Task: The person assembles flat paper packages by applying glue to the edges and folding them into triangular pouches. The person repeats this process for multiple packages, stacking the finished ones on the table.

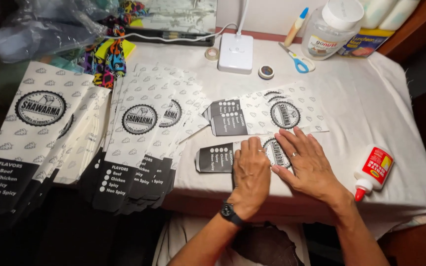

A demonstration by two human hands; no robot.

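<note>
There was only one view, from a camera on the person's head. It looked steeply down and forward at the white-covered table (pixel 371 98), rather near. The near edge of the table was low in the picture, the wall (pixel 262 12) far at the top, and dark floor showed at the left and right.

It looked like a home craft corner used for small packaging work: a cloth-covered desk (pixel 361 98) held stacks of printed paper sleeves (pixel 134 143), a glue bottle (pixel 373 171), scissors (pixel 296 60), tape rolls (pixel 266 72) and a white desk lamp (pixel 236 51), with household clutter behind.
</note>
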